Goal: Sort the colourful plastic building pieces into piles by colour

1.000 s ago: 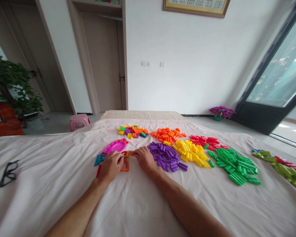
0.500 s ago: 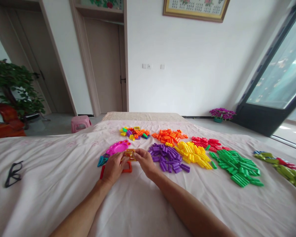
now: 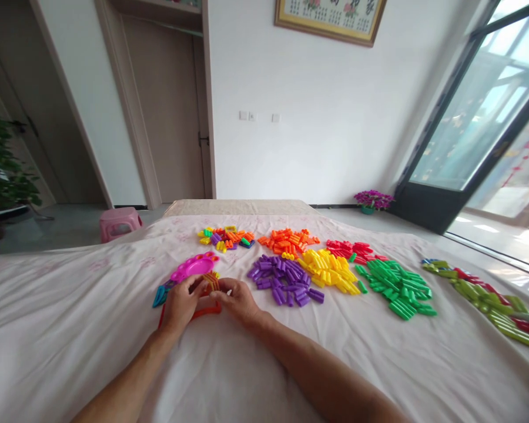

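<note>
Between the fingertips of my left hand (image 3: pixel 180 304) and my right hand (image 3: pixel 238 298) is a small yellow-orange plastic piece (image 3: pixel 211 280), partly covered by the fingers. It looks ribbed, like thin frames stacked together, but it is too small to be sure. Both hands are closed on it, just above the cloth. Under them lies an orange-red plastic frame (image 3: pixel 208 311), partly hidden. A bright pink scalloped plastic tray (image 3: pixel 196 266) rests just beyond my left hand. Teal plastic frames (image 3: pixel 159 295) lie at that hand's left side.
Right of my hands spread piles of purple (image 3: pixel 284 279), yellow (image 3: pixel 330 271), orange (image 3: pixel 288 241), red (image 3: pixel 350 249) and green plastic tubes (image 3: pixel 399 285). A mixed-colour pile (image 3: pixel 227 238) lies farther back. Olive and red pieces (image 3: pixel 485 294) sit far right on the wrinkled cloth (image 3: pixel 326 352).
The view has swung to the right, so everything appears shifted left. My hands still hold the yellow-orange piece, which now stands more upright with its ribbed edge showing.
</note>
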Tool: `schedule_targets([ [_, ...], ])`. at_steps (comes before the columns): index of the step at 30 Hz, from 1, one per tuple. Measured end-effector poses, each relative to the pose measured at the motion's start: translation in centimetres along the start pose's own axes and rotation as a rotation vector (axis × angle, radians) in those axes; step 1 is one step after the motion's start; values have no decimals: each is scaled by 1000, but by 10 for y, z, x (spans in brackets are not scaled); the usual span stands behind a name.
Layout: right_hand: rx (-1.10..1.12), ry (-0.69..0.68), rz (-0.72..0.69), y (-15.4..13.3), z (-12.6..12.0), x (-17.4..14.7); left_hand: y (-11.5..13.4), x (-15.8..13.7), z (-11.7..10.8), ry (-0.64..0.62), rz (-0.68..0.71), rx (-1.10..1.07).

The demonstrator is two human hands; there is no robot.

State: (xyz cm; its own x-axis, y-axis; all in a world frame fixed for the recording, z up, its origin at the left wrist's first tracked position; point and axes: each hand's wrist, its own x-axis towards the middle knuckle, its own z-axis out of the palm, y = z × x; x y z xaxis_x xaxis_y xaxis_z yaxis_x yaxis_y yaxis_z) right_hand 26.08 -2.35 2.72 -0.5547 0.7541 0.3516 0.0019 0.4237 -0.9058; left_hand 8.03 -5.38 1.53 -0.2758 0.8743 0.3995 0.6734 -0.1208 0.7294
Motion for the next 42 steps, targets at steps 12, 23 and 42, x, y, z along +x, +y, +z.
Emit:
schedule_targets([
  [12,-232,143,14,10,-5,-4,3,-3,3,-37,112,47],
  [23,-654,175,3,13,-19,-1,1,-1,7,-36,298,146],
  [42,-1155,87,97,17,-59,22,-6,1,13,-36,345,379],
])
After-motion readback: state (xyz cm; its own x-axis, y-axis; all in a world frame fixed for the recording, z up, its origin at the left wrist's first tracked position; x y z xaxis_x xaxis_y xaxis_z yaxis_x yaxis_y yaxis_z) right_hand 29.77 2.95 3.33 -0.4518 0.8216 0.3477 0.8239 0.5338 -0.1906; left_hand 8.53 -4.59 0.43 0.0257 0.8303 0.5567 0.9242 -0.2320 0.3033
